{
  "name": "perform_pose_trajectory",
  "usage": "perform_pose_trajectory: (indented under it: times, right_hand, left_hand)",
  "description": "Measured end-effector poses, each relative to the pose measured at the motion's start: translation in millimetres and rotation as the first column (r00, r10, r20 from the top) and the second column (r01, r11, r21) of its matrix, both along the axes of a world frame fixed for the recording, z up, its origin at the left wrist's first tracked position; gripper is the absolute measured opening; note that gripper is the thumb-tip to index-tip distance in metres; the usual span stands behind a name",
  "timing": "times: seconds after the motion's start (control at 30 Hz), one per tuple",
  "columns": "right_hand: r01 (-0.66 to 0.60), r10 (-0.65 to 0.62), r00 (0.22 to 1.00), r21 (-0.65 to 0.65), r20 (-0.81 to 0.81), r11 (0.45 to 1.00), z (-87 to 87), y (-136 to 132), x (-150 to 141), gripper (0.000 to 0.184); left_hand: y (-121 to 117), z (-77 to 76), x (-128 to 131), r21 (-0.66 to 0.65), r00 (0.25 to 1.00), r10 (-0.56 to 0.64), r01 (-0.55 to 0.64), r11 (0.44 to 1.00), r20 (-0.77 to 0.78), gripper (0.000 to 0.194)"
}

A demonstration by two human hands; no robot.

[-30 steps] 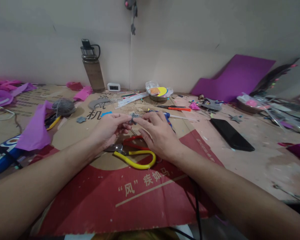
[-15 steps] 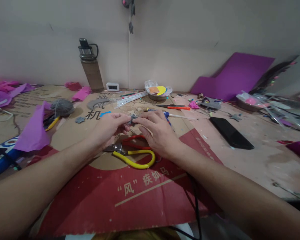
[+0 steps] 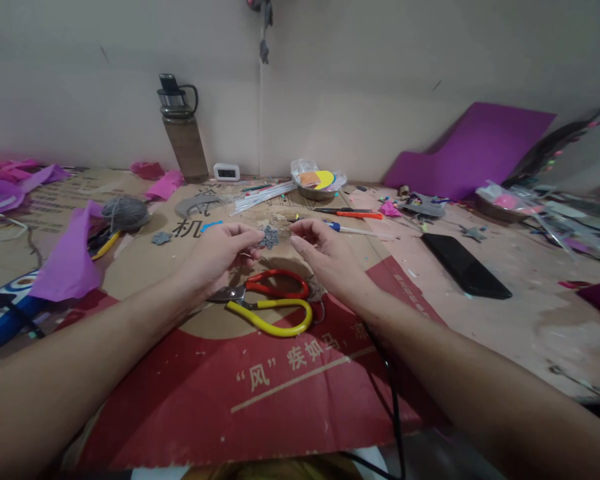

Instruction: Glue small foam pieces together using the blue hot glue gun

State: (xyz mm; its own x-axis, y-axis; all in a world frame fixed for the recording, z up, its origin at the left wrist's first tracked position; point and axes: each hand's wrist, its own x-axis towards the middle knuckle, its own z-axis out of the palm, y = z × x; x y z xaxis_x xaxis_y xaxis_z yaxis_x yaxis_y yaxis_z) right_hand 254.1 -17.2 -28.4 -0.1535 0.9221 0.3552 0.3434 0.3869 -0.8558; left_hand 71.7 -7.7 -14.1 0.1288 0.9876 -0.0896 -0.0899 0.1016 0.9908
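Between the thumb and fingers of my left hand (image 3: 226,247) is a small grey star-shaped piece (image 3: 269,237) with a rough, yarn-like surface. My right hand (image 3: 327,257) is just right of it, apart from it, with thumb and forefinger tips brought close together. Anything between those tips is too small to make out. Below both hands lie scissors (image 3: 267,328) with one red and one yellow handle, on a red and brown cardboard sheet (image 3: 205,400). A thin grey strand (image 3: 323,310) curls beside the handles, under my right hand.
A grey yarn ball (image 3: 126,213) and another grey star piece (image 3: 161,238) lie left. Behind are a bottle (image 3: 185,147), a small clock (image 3: 227,173), a bowl (image 3: 317,193) and a red-handled cutter (image 3: 363,215). A black phone (image 3: 464,265) is right.
My right hand has drawn back to the right, away from the grey star-shaped piece. That piece shows more fully now in my left hand, which has hardly moved.
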Motion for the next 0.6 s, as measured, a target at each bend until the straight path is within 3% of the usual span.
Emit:
perform_pose_trajectory:
  times: [0.1,0.2,0.23,0.3,0.37,0.43,0.5,0.6]
  right_hand:
    - [0.004,-0.005,0.999,0.031,0.051,1.0,2.2,1.8,2.7,0.019]
    - [0.153,-0.196,0.957,0.202,0.214,0.967,5.1,10.4,16.7,0.021]
    - [0.215,-0.294,0.903,0.263,0.312,0.941,5.3,14.7,23.6,0.022]
    - [0.302,-0.43,0.717,0.311,0.549,0.901,3.1,23.8,37.4,0.027]
    - [0.329,-0.383,0.523,0.234,0.761,0.915,-2.0,31.3,47.6,0.038]
    - [0.359,-0.301,0.411,0.151,0.861,0.921,-7.2,36.1,52.7,0.045]
    - [0.393,-0.258,0.424,0.08,0.868,0.916,-9.3,39.1,54.6,0.039]
    - [0.449,-0.224,0.547,-0.056,0.806,0.892,-4.2,42.7,57.5,0.026]
  left_hand:
    - [-0.1,0.8,0.9,-0.01,1.0,0.022,-0.022,1.0,0.013,0.02]
    - [0.1,2.5,1.3,-0.025,0.998,0.035,-0.034,0.999,0.045,0.016]
    - [0.8,2.9,0.7,-0.03,0.998,0.04,-0.039,0.999,0.057,0.015]
    - [3.8,3.1,-1.8,-0.035,0.996,0.054,-0.051,0.998,0.077,0.013]
    - [8.5,3.2,-5.8,-0.04,0.993,0.077,-0.073,0.997,0.092,0.01]
    - [13.9,3.5,-10.5,-0.056,0.99,0.108,-0.103,0.993,0.095,0.009]
    - [18.6,4.0,-15.0,-0.069,0.987,0.135,-0.129,0.989,0.087,0.011]
    - [22.4,4.9,-19.7,-0.073,0.985,0.154,-0.149,0.986,0.073,0.013]
